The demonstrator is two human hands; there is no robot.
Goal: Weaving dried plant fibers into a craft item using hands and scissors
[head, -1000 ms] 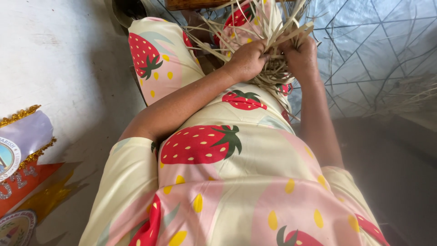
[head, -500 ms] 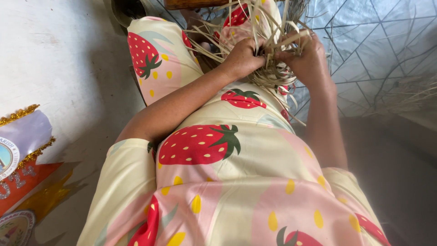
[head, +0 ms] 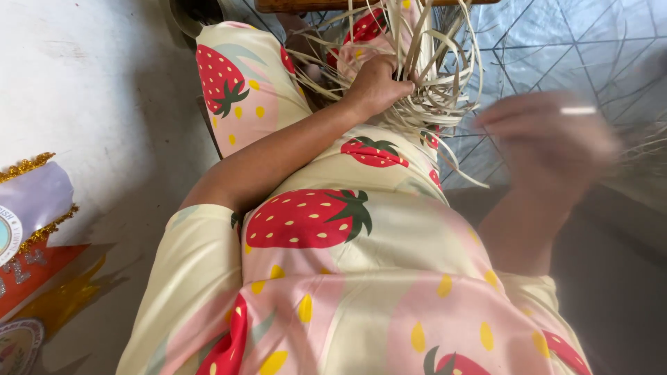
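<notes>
My left hand is closed around a bundle of pale straw strips that rests on my lap over the strawberry-print dress. The strips fan upward and curl out to the right. My right hand is off to the right of the bundle, apart from it and blurred by motion. A thin pale streak shows near its fingertips. I cannot tell whether it holds a strip.
A bluish sheet with dark lines covers the floor to the right, with loose straw on it. A wooden piece lies at the top edge. A gold-trimmed banner lies on the concrete floor at left.
My right hand has left the bundle and swung out to the right. My left hand keeps its grip, and the strips have sprung looser.
</notes>
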